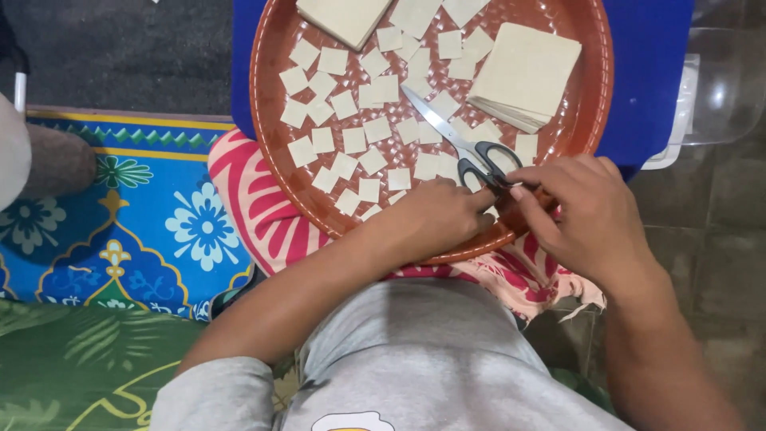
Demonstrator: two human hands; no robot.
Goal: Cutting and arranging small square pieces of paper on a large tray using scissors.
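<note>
The round tray (275, 120) is reddish brown with a dotted relief, and the small dough squares (351, 140) on it are pale cream. The scissors (463, 148) have silver blades and black handles. The mat (152, 231) is bright blue with white flowers and yellow lines. The cloth (263, 211) is pink with white stripes.

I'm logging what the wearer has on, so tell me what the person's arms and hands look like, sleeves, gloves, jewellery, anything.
Both hands are bare: no gloves, rings, watch or bracelet on the left hand or right hand. The forearms are uncovered. A short grey sleeve shows on the left arm; the right sleeve is out of view.
</note>
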